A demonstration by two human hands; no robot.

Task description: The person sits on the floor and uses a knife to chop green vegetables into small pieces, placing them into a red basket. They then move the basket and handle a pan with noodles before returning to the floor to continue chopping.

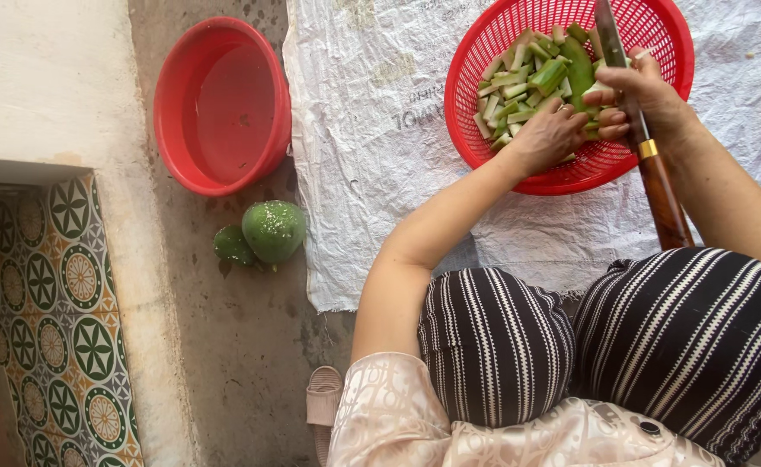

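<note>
Both our hands work at upper right: the left hand (553, 131) grips a green vegetable piece (581, 71), likely firm and wet-slick, best held near its end; the right hand (649, 93) is closed around a wooden-handled knife (649, 147). Cut green sticks (519, 86) fill the red basket (484, 52); the red basin (221, 108) perhaps holds water.

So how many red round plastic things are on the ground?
2. A solid red plastic basin sits on the bare concrete at the left. A red plastic mesh basket rests on the white sack sheet, under both hands, holding cut green pieces.
</note>
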